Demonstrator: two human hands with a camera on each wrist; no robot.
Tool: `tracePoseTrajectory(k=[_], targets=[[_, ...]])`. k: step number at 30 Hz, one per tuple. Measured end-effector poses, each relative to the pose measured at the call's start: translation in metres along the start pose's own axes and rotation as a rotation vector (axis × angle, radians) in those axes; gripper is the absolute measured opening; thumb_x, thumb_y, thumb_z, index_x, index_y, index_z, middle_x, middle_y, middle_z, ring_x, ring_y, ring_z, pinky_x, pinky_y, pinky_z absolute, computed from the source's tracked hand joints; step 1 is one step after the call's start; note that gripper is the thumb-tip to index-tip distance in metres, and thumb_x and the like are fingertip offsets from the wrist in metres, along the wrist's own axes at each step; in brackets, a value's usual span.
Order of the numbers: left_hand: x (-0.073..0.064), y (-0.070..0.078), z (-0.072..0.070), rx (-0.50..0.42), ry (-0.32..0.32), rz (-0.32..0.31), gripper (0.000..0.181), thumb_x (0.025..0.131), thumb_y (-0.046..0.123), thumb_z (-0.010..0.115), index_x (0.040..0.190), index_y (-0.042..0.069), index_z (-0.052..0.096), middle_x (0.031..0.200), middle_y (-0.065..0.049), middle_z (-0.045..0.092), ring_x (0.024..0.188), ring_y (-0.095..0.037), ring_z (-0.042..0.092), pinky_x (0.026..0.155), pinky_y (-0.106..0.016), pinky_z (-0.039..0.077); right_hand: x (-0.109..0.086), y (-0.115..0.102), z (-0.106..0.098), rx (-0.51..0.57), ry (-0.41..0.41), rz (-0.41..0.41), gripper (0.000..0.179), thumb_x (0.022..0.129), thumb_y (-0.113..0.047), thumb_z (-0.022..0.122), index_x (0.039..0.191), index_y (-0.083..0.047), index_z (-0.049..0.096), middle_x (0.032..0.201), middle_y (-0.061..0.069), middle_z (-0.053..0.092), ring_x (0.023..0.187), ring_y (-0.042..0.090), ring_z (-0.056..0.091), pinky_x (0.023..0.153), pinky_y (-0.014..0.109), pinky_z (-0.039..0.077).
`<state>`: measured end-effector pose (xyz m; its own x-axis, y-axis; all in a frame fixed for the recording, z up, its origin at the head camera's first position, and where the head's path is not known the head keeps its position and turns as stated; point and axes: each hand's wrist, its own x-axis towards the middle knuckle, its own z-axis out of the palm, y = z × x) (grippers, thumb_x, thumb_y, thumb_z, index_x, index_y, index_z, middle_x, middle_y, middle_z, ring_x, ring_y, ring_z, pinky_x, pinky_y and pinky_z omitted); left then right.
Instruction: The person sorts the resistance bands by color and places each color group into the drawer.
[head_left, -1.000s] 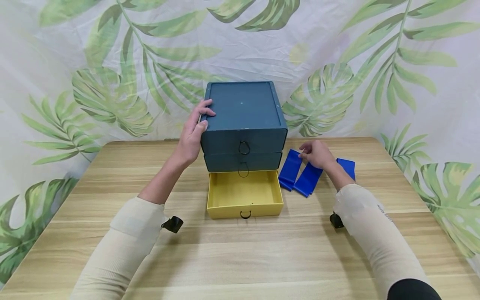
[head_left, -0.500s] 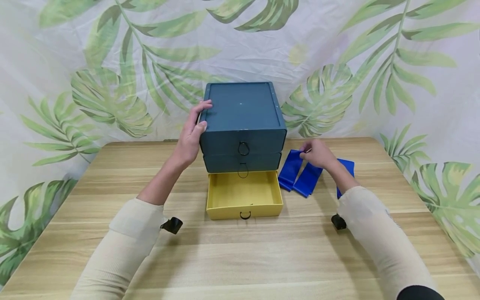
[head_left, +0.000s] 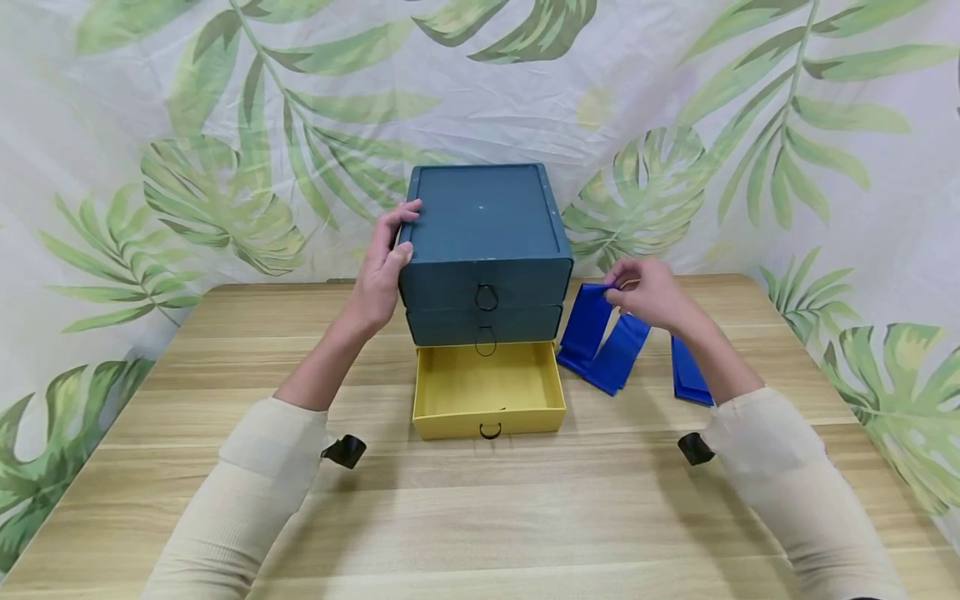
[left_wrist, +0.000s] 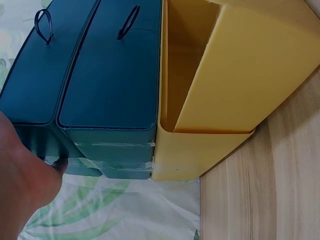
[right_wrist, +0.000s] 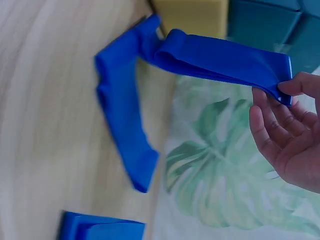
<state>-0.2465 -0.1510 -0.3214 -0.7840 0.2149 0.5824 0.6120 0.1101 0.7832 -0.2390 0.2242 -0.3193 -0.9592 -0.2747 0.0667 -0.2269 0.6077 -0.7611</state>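
A dark blue drawer box (head_left: 487,217) stands at the back middle, with two dark front panels bearing black loop pulls. Below them a yellow drawer (head_left: 450,425) is pulled out. My left hand (head_left: 378,283) rests against the box's upper left side, fingers over its top edge. To the right of the box, my right hand (head_left: 648,292) pinches one end of a wide, flat blue resistance band (head_left: 587,321). In the right wrist view, that folded band (right_wrist: 215,54) is stretched up from the table between thumb and fingers, and its other part lies bent on the wood.
Another folded blue band (head_left: 687,373) lies farther right, partly behind my right forearm. The wooden table (head_left: 487,517) runs back to a leaf-print cloth (head_left: 675,100). A small black device (head_left: 696,448) sits at my right wrist, and another black device (head_left: 347,451) at my left.
My right hand has risen a little and shifted right, lifting the near-box end of the blue resistance band. The left hand and the drawer have stayed put.
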Motion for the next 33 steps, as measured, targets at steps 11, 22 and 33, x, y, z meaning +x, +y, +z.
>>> tracePoseTrajectory(k=[11,22,33], targets=[[0.001,-0.002,0.0,-0.002,0.025,0.013,0.036,0.102,0.013,0.037,0.13,-0.009,0.043,0.162,-0.022,0.035,0.158,-0.03,0.016,0.126,-0.035,0.014,-0.023,-0.039,-0.02,0.019,0.054,-0.065,0.014,0.098,-0.002,0.064,0.109,0.006,0.063,0.109,0.022,0.068,0.086,0.029,0.071,0.069,0.023,0.058],[0.001,0.001,0.001,0.022,0.032,0.017,0.037,0.102,0.014,0.038,0.131,-0.008,0.045,0.161,-0.022,0.037,0.158,-0.029,0.02,0.126,-0.034,0.016,-0.038,-0.059,-0.033,0.066,0.024,-0.109,0.014,0.099,-0.001,0.063,0.11,0.008,0.062,0.102,0.018,0.066,0.074,0.016,0.068,0.067,0.027,0.059],[0.002,-0.002,0.001,0.007,0.035,0.019,0.038,0.101,0.013,0.038,0.132,-0.01,0.044,0.161,-0.023,0.036,0.158,-0.026,0.02,0.126,-0.035,0.016,-0.053,-0.085,-0.031,0.164,-0.001,-0.305,0.01,0.096,0.01,0.064,0.103,0.005,0.059,0.094,0.013,0.062,0.066,0.023,0.066,0.061,0.03,0.059]])
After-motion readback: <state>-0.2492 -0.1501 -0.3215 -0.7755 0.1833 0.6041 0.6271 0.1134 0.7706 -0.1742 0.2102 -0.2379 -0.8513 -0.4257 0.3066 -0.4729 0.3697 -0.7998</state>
